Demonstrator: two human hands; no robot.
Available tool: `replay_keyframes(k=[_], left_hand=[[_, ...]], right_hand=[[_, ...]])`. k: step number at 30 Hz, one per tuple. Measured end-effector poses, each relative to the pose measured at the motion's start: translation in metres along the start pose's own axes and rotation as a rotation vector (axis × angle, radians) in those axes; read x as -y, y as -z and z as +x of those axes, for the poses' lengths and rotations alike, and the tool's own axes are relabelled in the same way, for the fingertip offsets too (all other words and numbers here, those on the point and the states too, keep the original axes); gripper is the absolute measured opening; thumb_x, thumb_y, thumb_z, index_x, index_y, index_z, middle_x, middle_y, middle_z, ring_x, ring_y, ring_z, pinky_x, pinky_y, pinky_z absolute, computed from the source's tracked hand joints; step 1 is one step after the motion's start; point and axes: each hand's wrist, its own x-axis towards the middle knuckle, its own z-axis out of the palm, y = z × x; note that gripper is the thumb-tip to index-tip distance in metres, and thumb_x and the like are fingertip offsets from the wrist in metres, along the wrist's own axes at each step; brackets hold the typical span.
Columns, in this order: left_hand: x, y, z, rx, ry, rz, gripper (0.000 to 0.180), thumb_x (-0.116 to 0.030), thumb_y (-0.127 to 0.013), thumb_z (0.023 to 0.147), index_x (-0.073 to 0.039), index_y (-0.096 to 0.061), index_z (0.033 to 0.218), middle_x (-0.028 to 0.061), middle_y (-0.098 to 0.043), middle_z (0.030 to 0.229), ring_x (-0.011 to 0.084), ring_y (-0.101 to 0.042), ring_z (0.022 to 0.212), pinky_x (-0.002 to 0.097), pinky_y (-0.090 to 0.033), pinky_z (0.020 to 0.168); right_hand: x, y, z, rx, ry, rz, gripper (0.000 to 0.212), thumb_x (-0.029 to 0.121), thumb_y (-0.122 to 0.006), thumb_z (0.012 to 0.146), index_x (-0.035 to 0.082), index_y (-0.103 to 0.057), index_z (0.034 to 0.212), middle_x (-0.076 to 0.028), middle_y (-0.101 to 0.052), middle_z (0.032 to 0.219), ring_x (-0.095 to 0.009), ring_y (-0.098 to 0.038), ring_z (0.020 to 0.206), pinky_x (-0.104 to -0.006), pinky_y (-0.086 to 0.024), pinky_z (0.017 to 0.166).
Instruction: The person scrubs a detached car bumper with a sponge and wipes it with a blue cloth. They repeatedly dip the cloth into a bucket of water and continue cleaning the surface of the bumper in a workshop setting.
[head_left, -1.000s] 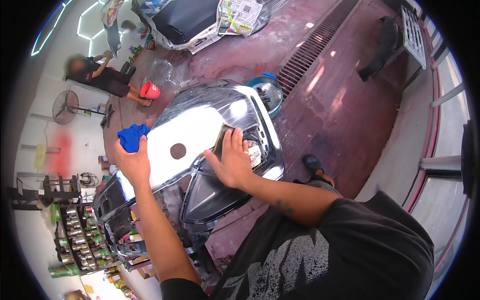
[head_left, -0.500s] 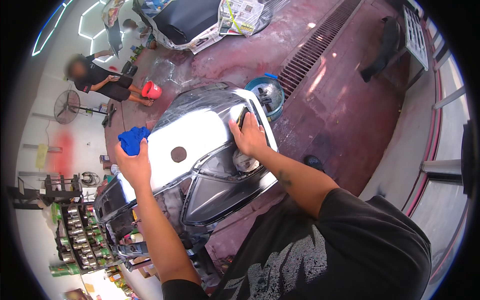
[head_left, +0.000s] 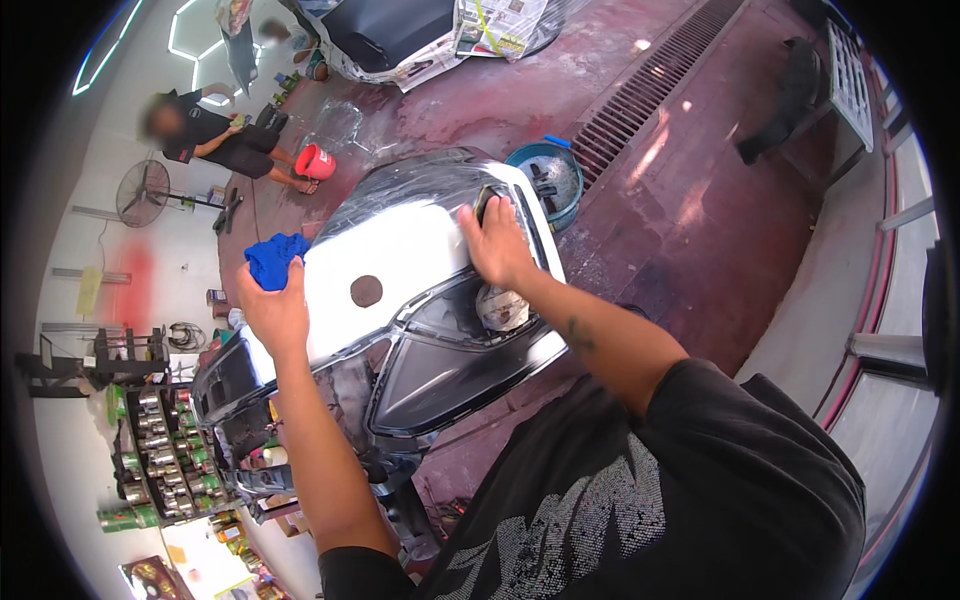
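Observation:
A car bumper [head_left: 345,235] with a shiny white and grey-black surface stands before me. My left hand [head_left: 275,310] is at its left edge, closed around a crumpled blue cloth [head_left: 277,260]. Near the bumper's right end, my right hand [head_left: 498,245] lies with its palm down and fingers pressed together. Under those fingers a dark pad with a yellowish edge [head_left: 484,203] shows in part, against the bumper; its exact kind is mostly hidden. A round dark opening [head_left: 366,291] sits in the white face. Below my right wrist, a whitish bundle [head_left: 502,309] shows behind the black grille opening.
Beyond the bumper stands a teal tub [head_left: 565,205] of cloudy water, beside a floor grate [head_left: 650,95]. At the left are a red bucket [head_left: 315,162], a fan [head_left: 143,193], a person [head_left: 210,135] and a rack of cans [head_left: 165,450]. A paper-masked car part [head_left: 400,45] lies ahead.
The whole view has shifted slightly. My right hand has slid a little with the pad over the bumper's right end. My left hand keeps the blue cloth at the left edge.

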Motion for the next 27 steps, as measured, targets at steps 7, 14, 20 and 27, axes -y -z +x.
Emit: replay_keyframes(k=[7, 14, 20, 27], left_hand=[[0.012, 0.004, -0.003, 0.017, -0.011, 0.027, 0.069, -0.043, -0.088, 0.090, 0.000, -0.060, 0.137, 0.0231, -0.072, 0.125, 0.0377, -0.072, 0.112, 0.0470, -0.055, 0.101], [0.014, -0.002, 0.001, -0.002, -0.035, 0.048, 0.067, -0.041, -0.089, 0.090, 0.000, -0.062, 0.135, 0.0220, -0.072, 0.124, 0.0382, -0.072, 0.111, 0.0477, -0.055, 0.099], [0.005, 0.005, -0.002, 0.037, 0.011, -0.004, 0.063, -0.039, -0.089, 0.090, -0.001, -0.062, 0.133, 0.0212, -0.073, 0.122, 0.0380, -0.072, 0.111, 0.0474, -0.055, 0.100], [0.002, -0.001, -0.002, 0.038, 0.053, -0.036, 0.058, -0.035, -0.089, 0.091, -0.002, -0.063, 0.132, 0.0184, -0.072, 0.124, 0.0360, -0.072, 0.111, 0.0469, -0.055, 0.100]], right_hand=[[0.023, -0.011, -0.081, 0.048, 0.382, -0.379, 0.109, 0.074, -0.030, 0.112, -0.017, -0.019, 0.170, -0.040, -0.018, 0.179, -0.042, -0.015, 0.172, -0.0573, -0.013, 0.138], [0.011, -0.007, -0.036, 0.003, 0.181, -0.257, 0.115, 0.078, -0.032, 0.110, -0.018, -0.016, 0.170, -0.040, -0.017, 0.179, -0.048, -0.013, 0.171, -0.0521, -0.014, 0.139], [0.003, 0.003, -0.048, 0.012, 0.237, -0.403, 0.110, 0.078, -0.032, 0.110, -0.009, -0.016, 0.174, -0.028, -0.016, 0.184, -0.038, -0.014, 0.173, -0.0574, -0.013, 0.138], [0.029, -0.006, -0.067, 0.083, 0.339, -0.334, 0.114, 0.078, -0.036, 0.109, -0.017, -0.019, 0.170, -0.036, -0.016, 0.180, -0.043, -0.014, 0.172, -0.0569, -0.014, 0.138]])
